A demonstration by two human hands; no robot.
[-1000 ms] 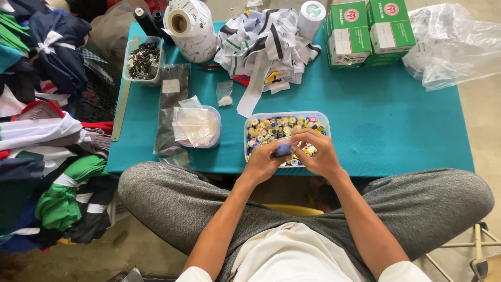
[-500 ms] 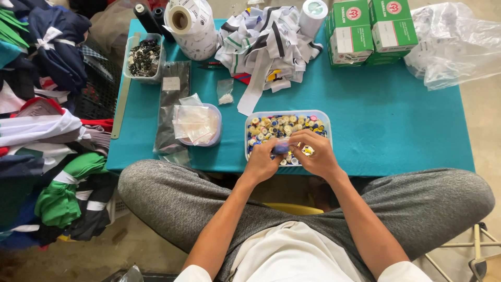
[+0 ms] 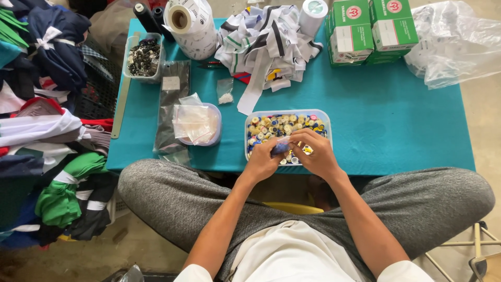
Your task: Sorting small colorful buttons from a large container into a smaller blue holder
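Head view shows your left hand (image 3: 262, 163) and right hand (image 3: 314, 155) meeting over the near edge of the clear tub of coloured buttons (image 3: 286, 127), which sits on the teal tabletop (image 3: 396, 120). Your left grip is narrow, pinched on a small blue piece (image 3: 279, 148); your right grip is curled close beside it, and you cannot tell what, if anything, it holds. The tub sits right at the tabletop's near edge under both hands, so a push from your wrists could likely tip it off. Left of your left hand, the tub of small clear bags (image 3: 197, 123) could get nudged.
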